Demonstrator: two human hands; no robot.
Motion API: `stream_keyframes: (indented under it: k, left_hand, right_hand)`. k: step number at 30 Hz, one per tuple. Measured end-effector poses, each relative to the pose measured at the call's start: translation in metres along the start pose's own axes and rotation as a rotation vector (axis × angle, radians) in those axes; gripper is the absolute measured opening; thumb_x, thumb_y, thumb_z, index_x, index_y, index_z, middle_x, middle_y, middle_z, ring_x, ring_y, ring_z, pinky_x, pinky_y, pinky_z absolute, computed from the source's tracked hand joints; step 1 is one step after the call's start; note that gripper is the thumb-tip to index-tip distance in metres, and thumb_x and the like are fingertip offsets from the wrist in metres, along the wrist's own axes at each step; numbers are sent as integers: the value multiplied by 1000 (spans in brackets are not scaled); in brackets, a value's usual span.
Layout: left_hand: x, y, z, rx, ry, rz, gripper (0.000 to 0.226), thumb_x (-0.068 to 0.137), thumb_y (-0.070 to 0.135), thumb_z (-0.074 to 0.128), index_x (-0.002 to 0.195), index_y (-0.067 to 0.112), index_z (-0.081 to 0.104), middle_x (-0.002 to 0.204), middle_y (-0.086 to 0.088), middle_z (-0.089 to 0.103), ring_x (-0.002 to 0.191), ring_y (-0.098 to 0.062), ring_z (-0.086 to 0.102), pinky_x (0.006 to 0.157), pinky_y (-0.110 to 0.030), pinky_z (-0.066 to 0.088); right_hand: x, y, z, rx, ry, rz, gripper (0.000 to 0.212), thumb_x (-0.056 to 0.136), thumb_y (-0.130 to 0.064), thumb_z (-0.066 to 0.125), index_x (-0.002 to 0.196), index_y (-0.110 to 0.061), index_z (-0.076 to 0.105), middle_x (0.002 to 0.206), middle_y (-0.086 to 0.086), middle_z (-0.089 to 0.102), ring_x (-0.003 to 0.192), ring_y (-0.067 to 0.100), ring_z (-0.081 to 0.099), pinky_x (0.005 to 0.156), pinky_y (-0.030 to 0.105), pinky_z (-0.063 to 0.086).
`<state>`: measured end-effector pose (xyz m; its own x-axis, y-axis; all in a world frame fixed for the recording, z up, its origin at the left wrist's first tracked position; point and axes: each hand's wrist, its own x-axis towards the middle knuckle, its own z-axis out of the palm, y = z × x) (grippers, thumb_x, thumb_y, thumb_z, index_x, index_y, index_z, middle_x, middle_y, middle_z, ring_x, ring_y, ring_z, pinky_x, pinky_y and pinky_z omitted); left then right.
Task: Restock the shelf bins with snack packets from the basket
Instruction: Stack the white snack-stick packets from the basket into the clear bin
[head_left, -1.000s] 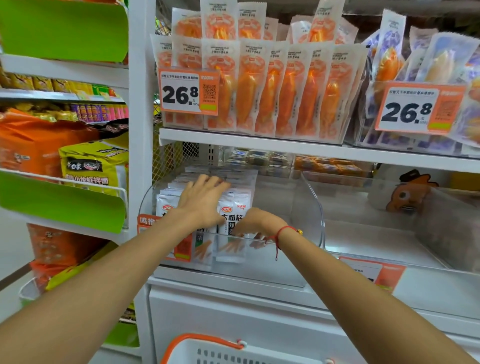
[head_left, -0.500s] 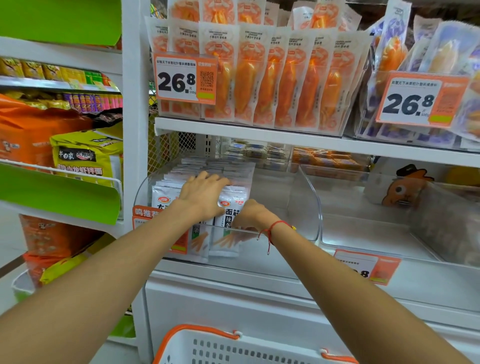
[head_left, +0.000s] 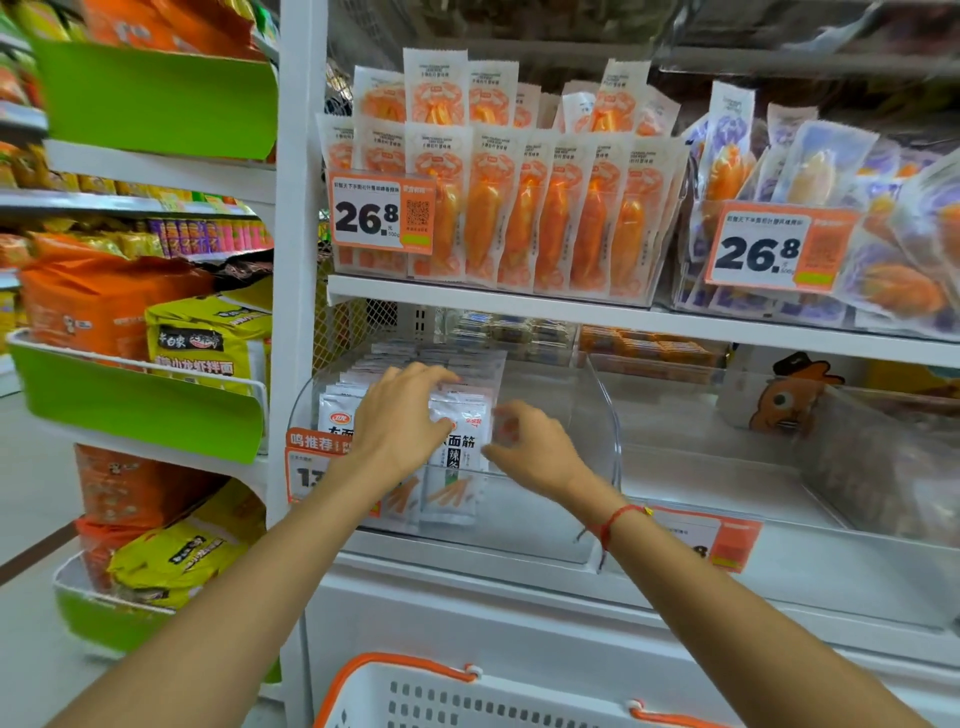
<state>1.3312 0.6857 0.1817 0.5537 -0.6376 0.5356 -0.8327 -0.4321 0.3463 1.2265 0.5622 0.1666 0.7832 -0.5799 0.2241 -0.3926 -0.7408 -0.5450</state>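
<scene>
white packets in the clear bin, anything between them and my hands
Nothing visible. The left hand rests on top of the white packets inside the clear bin; the right hand is just beside them, past the bin's front wall.

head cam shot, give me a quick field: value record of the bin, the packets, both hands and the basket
bin: clear shelf bin, right part bare
packets: white snack packets standing in rows at the bin's left side
left hand: left hand lies over the packet tops, fingers fairly straight
right hand: right hand at the front packet's right edge, fingers curled; grip unclear
basket: white basket with orange handles below, contents hidden
</scene>
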Motion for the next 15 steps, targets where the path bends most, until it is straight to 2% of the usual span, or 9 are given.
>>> stream_keyframes:
  k: [2,5,8,10,13,15]
  left_hand:
    - [-16,7,-5,-95,68,-39,35,85,25,67,118,34,58,117,16,60,110,-11,52,82,-31,47]
    - [-42,14,-6,-250,49,-128,26,83,24,68,106,36,62,97,22,62,91,-4,59,75,-27,50]
    - [-76,13,6,-397,-23,-191,20,82,24,70,95,37,62,88,22,62,81,-2,60,75,-29,52]
    - [-106,6,22,-450,-90,-234,23,81,20,71,92,39,60,88,23,64,80,0,61,76,-29,53]
    - [-150,-6,53,-509,-204,-308,28,84,19,69,89,44,57,91,22,64,84,1,61,79,-32,53]
    - [-177,-13,77,-536,-267,-357,29,85,17,68,88,43,56,91,19,64,83,0,61,81,-34,53]
  right_hand:
    - [-21,-2,-6,47,129,-120,34,84,-24,68,118,-22,60,106,-4,63,93,12,56,85,29,48]
    - [-50,-1,-11,105,152,-166,16,83,-25,69,99,-26,68,87,-7,65,77,10,57,75,25,50]
    - [-82,15,3,197,28,-94,9,84,-22,68,92,-26,70,78,-7,64,71,12,61,73,26,50]
    - [-106,36,24,238,-65,-40,12,85,-18,67,87,-30,67,75,-6,65,71,16,65,72,29,53]
    - [-141,71,56,289,-182,75,14,90,-14,59,90,-26,66,82,4,68,72,17,66,65,24,52]
    - [-161,93,76,311,-244,139,13,92,-12,56,96,-20,67,86,6,67,71,14,64,68,24,53]
